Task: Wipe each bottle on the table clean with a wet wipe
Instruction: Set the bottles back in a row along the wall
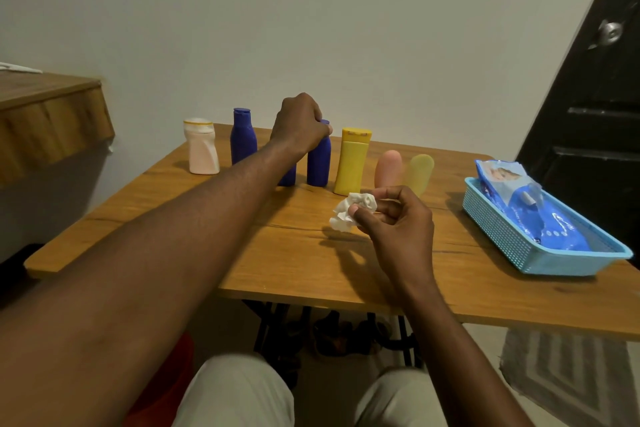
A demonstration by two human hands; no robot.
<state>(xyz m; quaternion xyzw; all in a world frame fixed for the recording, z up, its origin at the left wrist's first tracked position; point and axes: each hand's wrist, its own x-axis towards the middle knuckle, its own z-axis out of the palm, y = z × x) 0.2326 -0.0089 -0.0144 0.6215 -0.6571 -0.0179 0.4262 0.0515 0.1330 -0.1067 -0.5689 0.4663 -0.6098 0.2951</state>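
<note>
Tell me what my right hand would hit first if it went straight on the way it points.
Probably the yellow bottle: the right hand, pinching the wet wipe, points forward-left toward it, with only bare tabletop between. Depth is unclear, so the pink bottle beside it is possible.

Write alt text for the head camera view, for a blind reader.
A person's left hand grips the top of a blue bottle in a row of bottles on a wooden table; the right hand pinches a crumpled white wipe. A blue basket holds a wipes pack.
</note>
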